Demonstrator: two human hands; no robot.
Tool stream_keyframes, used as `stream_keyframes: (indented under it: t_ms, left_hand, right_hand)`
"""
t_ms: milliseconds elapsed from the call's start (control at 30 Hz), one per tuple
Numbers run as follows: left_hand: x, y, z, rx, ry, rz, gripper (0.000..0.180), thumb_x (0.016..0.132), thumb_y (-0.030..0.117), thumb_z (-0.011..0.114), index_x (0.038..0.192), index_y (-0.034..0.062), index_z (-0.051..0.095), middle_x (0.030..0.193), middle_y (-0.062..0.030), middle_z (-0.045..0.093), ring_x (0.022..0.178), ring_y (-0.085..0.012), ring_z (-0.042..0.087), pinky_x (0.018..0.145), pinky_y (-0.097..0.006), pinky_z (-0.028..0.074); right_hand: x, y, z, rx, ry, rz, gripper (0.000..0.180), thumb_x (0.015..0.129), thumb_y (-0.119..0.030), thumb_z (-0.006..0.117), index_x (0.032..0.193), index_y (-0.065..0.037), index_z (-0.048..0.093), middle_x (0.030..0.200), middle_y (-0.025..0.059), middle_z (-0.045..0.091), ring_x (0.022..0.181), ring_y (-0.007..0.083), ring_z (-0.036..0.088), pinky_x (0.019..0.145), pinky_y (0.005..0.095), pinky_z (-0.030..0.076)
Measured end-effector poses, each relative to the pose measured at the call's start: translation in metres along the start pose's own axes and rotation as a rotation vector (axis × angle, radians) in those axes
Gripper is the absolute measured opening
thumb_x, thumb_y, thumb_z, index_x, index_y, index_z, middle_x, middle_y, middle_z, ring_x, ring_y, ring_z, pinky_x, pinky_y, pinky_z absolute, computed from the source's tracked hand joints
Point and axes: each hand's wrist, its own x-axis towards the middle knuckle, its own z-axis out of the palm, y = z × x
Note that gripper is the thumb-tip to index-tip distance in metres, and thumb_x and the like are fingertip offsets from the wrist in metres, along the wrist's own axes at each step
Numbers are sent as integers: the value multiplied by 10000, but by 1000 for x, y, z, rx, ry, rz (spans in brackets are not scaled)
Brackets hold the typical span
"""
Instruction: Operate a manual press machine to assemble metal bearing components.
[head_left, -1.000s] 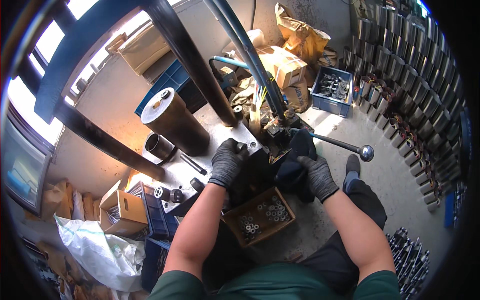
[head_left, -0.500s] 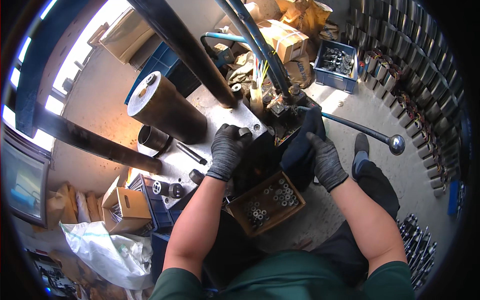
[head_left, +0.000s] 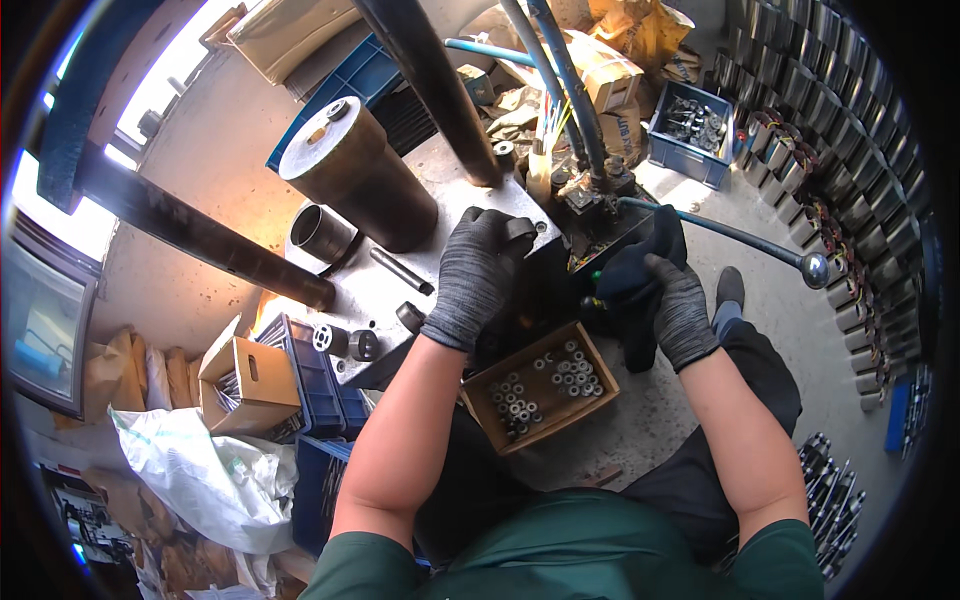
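Note:
In a grey knit glove, my left hand is closed at the near right edge of the steel press plate. A small dark metal ring shows at its fingers. My right hand, gloved too, grips a dark cloth that hangs beside the plate. On the plate stand a large steel cylinder and a short hollow sleeve. A dark metal pin lies near my left hand, with a small round part close by.
Below the plate sits a wooden box of small metal rings. Two dark press columns rise from the plate. A ball-ended lever reaches out to the right. Blue crate, carton and stacked metal tubes stand around.
The view has shifted, so the bench appears further right. My left hand has raised the small ring slightly at the plate edge. The cloth in my right hand has moved and changed shape.

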Motion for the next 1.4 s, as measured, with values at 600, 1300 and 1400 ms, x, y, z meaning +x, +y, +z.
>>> stream_keyframes:
  t_ms: [600,1300,1400]
  left_hand:
    - [17,-59,28,172,-132,-142,400,796,331,823,814,-43,682,803,-205,655,742,-322,642,728,-434,523]
    - [15,14,-34,-726,454,7,222,906,32,793,983,45,585,924,-37,671,860,-98,616,794,-276,513]
    - [-8,3,-19,-809,141,-227,238,881,45,813,984,37,599,920,-23,658,860,-107,612,776,-276,517]
  right_hand:
    - [9,8,-14,-253,-12,-105,326,937,-187,703,1203,-12,634,1061,105,696,963,212,673,895,358,542]
    - [-1,-2,1,-217,7,-70,305,948,-158,673,1211,-25,597,1089,116,672,997,246,674,921,395,558]
    - [-3,-3,6,-14,33,36,288,950,-160,668,1201,-35,602,1103,122,670,1021,258,673,943,409,559]
